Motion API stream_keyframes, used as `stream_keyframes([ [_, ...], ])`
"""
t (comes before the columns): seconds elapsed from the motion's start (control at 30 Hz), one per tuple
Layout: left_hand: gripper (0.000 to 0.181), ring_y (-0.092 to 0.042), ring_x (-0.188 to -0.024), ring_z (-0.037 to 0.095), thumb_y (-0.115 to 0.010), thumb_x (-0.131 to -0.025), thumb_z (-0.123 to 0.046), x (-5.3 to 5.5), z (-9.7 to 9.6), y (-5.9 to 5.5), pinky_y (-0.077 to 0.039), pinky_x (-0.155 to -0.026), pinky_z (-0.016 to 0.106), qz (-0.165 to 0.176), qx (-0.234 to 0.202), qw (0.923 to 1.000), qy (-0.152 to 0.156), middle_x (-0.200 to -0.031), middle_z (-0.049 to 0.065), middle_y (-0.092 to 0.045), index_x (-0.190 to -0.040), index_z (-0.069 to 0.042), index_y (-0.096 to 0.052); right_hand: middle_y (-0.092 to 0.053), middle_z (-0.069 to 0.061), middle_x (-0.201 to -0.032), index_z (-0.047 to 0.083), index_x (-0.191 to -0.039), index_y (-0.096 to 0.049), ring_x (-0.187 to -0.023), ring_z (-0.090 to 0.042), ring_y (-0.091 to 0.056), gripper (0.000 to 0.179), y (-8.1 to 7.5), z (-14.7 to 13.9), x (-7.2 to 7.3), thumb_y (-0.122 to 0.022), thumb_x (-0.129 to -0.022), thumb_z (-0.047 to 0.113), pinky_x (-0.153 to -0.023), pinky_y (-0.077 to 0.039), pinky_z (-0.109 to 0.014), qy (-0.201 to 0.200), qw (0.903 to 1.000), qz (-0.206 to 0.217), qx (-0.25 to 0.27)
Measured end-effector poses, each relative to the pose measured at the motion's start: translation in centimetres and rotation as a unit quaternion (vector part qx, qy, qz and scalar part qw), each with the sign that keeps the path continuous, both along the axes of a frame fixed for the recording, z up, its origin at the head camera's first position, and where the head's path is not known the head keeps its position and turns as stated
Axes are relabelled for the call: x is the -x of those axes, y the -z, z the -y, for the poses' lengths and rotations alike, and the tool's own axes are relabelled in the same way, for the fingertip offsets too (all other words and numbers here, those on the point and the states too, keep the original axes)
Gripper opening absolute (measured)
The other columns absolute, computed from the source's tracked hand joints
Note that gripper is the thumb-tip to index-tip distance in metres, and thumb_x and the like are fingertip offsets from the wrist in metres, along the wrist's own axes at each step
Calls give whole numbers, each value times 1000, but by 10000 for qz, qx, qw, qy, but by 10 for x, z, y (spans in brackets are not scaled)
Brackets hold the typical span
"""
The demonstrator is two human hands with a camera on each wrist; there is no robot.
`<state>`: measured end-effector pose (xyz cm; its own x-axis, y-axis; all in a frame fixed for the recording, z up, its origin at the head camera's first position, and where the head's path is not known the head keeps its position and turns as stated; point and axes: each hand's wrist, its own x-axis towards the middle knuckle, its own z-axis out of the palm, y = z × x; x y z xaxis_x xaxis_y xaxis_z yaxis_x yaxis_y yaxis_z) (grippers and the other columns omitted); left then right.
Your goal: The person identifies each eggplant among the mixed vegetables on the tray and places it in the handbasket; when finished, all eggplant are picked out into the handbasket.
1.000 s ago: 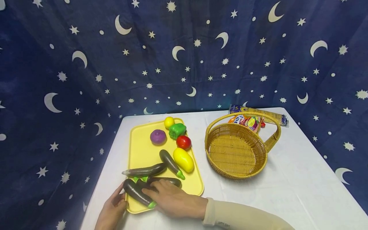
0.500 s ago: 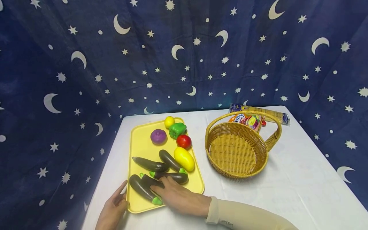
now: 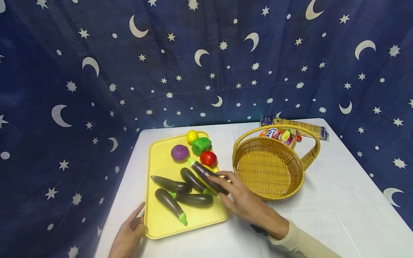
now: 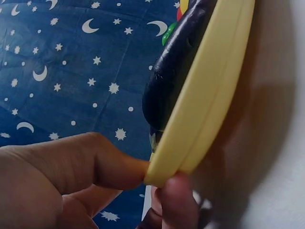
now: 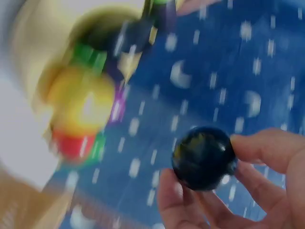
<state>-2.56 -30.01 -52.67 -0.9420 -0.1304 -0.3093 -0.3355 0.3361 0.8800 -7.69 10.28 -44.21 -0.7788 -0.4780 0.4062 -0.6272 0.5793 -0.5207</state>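
My right hand (image 3: 246, 200) grips a dark eggplant (image 3: 204, 172) by its rounded end, held above the right side of the yellow tray (image 3: 157, 161). In the right wrist view, thumb and fingers wrap around the rounded end of that eggplant (image 5: 204, 157). Several other eggplants (image 3: 169, 204) lie on the near half of the tray. My left hand (image 3: 129, 231) pinches the tray's near left edge between thumb and finger, clearest in the left wrist view at the rim (image 4: 190, 129). A yellow mango-like fruit (image 5: 86, 100) is mostly hidden behind the held eggplant in the head view.
At the tray's far end sit a lemon (image 3: 192, 136), a green pepper (image 3: 201, 146), a red tomato (image 3: 208, 158) and a round purple vegetable (image 3: 180, 153). A wicker basket (image 3: 264, 172) with a tall handle stands right of the tray, packets (image 3: 279, 134) behind it.
The right hand has picked up an eggplant from the near part of the tray and moved right and away with it. The remaining eggplants have shifted slightly; the left hand stays at the tray edge.
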Motion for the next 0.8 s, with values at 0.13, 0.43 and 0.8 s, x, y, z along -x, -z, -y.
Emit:
stream_keyframes([
  [0.13, 89, -65, -89, 3, -65, -84, 11, 0, -2, -3, -57, -78, 21, -21, -65, 10000, 35, -123, 26, -71, -166, -11, -37, -57, -5, -146, 28, -153, -56, -116, -18, -64, 64, -15, -62, 4, -72, -97, 3, -89, -63, -41, 813, 9965, 138, -107],
  [0.43, 82, -59, -111, -14, -65, -91, 7, -1, 2, 5, -56, -92, 14, -155, -7, 9995, 280, -165, 27, -37, -166, -10, -36, -65, -2, -133, 23, -146, -62, -117, -22, -64, 60, -20, -133, 9, -73, -93, -2, -91, -59, -48, 1317, 9884, 194, -725],
  [0.8, 84, -61, -111, -14, -59, -89, 11, 0, 0, 1, -57, -90, 16, -58, -242, 9995, 189, -171, 25, -29, -167, -9, -32, -60, -21, -135, 11, -145, -60, -116, -40, -62, 56, -24, -179, 34, -69, -93, -4, -92, -54, -60, 1467, 9800, 630, -1184],
])
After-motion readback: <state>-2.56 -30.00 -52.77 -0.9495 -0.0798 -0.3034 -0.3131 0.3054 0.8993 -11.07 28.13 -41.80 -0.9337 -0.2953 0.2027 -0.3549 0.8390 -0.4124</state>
